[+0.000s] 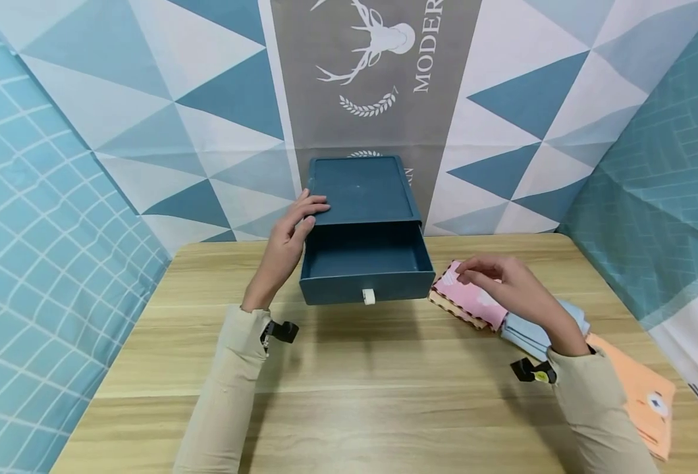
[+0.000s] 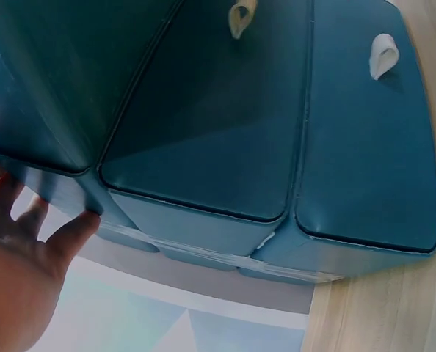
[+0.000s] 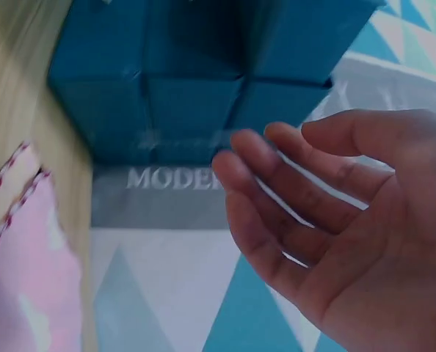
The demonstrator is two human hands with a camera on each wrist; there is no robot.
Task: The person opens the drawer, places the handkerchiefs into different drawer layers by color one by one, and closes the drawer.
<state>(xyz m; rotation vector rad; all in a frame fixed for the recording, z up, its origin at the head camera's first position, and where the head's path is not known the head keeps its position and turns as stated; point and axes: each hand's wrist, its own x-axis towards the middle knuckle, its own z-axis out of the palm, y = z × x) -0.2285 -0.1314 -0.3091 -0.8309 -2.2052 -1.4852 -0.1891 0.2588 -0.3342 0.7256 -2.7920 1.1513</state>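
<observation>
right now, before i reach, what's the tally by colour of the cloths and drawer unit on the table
Pink cloth: 1
Light blue cloth: 1
Orange cloth: 1
Dark blue drawer unit: 1
Total: 4

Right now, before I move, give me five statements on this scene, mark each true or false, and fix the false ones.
1. The top drawer stands open. True.
2. The left hand is clear of the drawer unit. False: its fingers touch the drawer unit.
3. The light-blue cloth lies between the pink cloth and the orange cloth. True.
4. The right hand grips the orange cloth. False: it holds nothing.
5. The top drawer has a white pull tab. True.
</observation>
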